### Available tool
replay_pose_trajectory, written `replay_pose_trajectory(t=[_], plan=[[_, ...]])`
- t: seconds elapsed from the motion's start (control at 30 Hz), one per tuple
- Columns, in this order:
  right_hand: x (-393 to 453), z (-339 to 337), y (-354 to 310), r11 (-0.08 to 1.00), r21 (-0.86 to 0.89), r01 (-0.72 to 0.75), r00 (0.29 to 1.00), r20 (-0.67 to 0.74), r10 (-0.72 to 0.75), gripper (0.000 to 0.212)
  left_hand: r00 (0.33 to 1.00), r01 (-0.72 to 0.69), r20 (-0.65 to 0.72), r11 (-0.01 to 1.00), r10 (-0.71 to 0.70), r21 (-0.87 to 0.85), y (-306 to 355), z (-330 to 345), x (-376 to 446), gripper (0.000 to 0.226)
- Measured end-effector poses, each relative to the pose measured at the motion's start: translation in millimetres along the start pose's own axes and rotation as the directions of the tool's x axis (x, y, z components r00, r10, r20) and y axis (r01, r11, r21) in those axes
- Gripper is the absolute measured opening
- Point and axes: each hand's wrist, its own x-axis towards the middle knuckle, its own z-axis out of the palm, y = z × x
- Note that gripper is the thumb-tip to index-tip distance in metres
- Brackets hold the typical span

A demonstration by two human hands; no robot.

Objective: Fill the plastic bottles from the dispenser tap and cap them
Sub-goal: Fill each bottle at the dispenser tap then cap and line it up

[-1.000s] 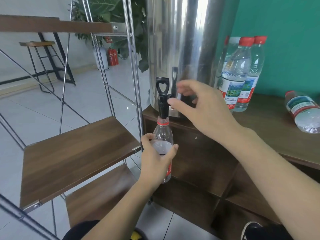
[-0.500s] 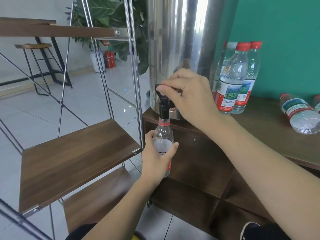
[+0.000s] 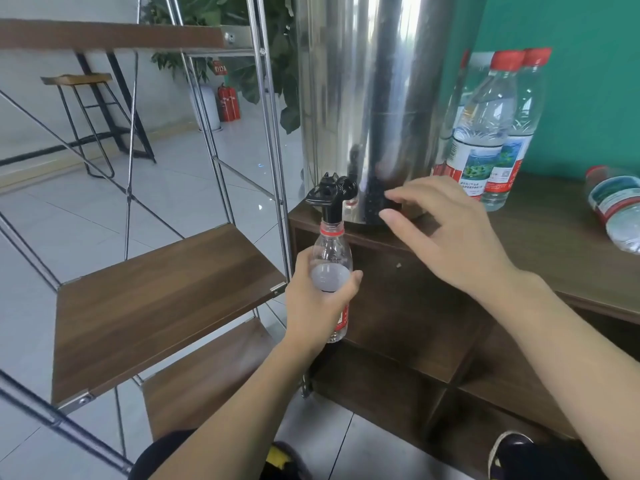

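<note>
bottle under tap, filling in progress by the look of it

head view: left hand (image 3: pixel 320 303) fingers wrapped round the mid-body of the open bottle (image 3: pixel 331 271), neck right at the black tap (image 3: pixel 331 197) spout of the steel dispenser (image 3: pixel 374 109). right hand (image 3: pixel 446 233) is beside the tap, fingers apart & loose, holding nothing. thin plastic, prob soft & squashy, gets heavier as it fills; grip mid-body, gently. capped bottles (image 3: pixel 491 129) stand on the cabinet (image 3: pixel 554 244).
</note>
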Motion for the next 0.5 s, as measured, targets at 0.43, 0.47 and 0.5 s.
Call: replay_pose_trajectory(t=[0.43, 0.47, 0.5], plan=[[-27.4, -17.1, 48.2, 0.928, -0.215, -0.305, 0.891, 0.280, 0.358, 0.060, 0.998, -0.022, -0.066, 1.000, 0.022, -0.004, -4.8, 6.3, 4.5, 0.060], [-28.6, -18.6, 49.2, 0.923, -0.215, -0.319, 0.883, 0.287, 0.372, 0.060, 0.997, -0.026, -0.072, 1.000, 0.026, -0.002, -5.2, 6.7, 4.9, 0.059], [-29.5, -19.5, 49.8, 0.919, -0.214, -0.332, 0.877, 0.288, 0.384, 0.059, 0.996, -0.031, -0.081, 1.000, 0.032, 0.003, -5.4, 7.2, 5.0, 0.058]])
